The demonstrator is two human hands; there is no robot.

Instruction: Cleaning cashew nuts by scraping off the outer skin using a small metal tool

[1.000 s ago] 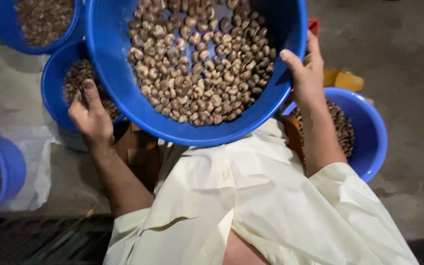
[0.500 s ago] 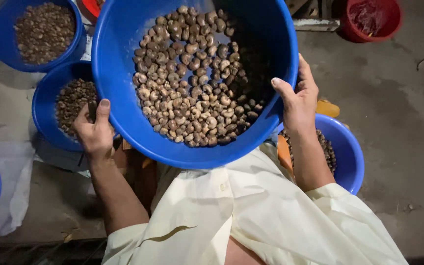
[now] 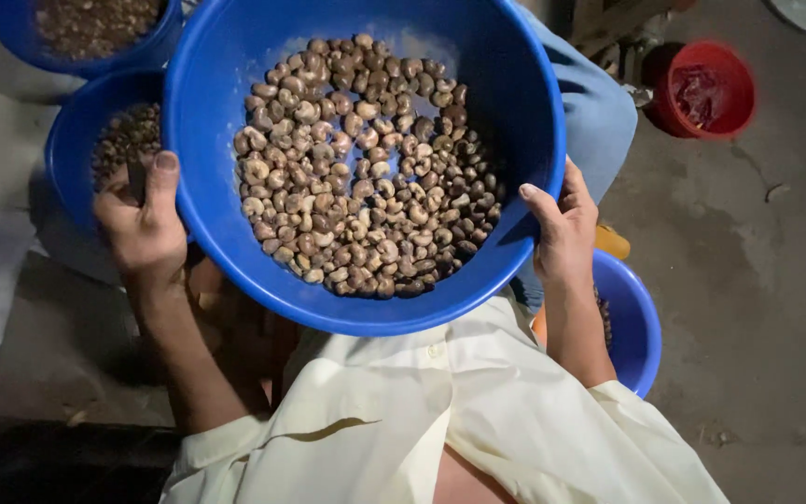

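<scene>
Head view | blue basin (image 3: 235, 121) of nuts (image 3: 366, 168) | between both hands

Blue tubs (image 3: 81, 154) left, bare floor (image 3: 748, 280) right

big blue bowl (image 3: 515, 112) of brown nuts (image 3: 361, 168), centre | left hand (image 3: 142, 229) grips left rim | right hand (image 3: 566, 224) grips right rim | red bucket (image 3: 715, 126) upper right | smaller blue bowls (image 3: 72, 159) upper left

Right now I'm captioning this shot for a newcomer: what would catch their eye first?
A big blue basin of curved brown nuts fills the centre, gripped at its rim by the left hand and right hand. A small red bucket stands on the floor at upper right.
</scene>
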